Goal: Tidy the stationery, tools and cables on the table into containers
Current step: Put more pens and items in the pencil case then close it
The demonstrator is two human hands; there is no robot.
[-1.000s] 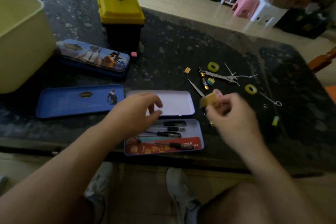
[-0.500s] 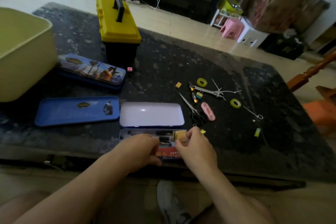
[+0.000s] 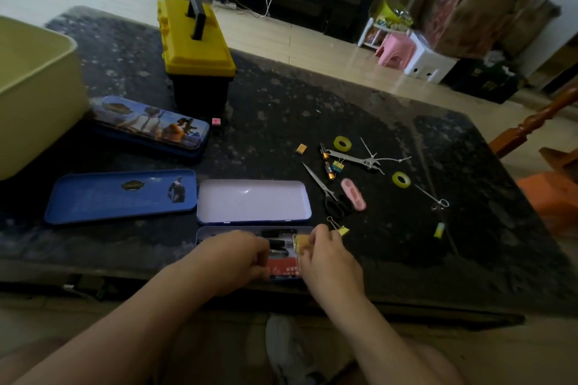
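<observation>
A dark speckled table [image 3: 312, 109] fills the frame. At lower centre an open pencil tin [image 3: 283, 272] holds black pens; the left hand [image 3: 231, 259] rests curled over it, grip unclear. The right hand [image 3: 328, 256] pinches a small yellow block [image 3: 301, 243] above the tin's right end. A closed yellow toolbox [image 3: 195, 40] stands upper left.

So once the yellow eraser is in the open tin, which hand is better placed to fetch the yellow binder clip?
Right. The right hand, holding the yellow eraser, sits beside the yellow binder clip; the left hand rests over the open blue pencil tin, farther away.
</observation>
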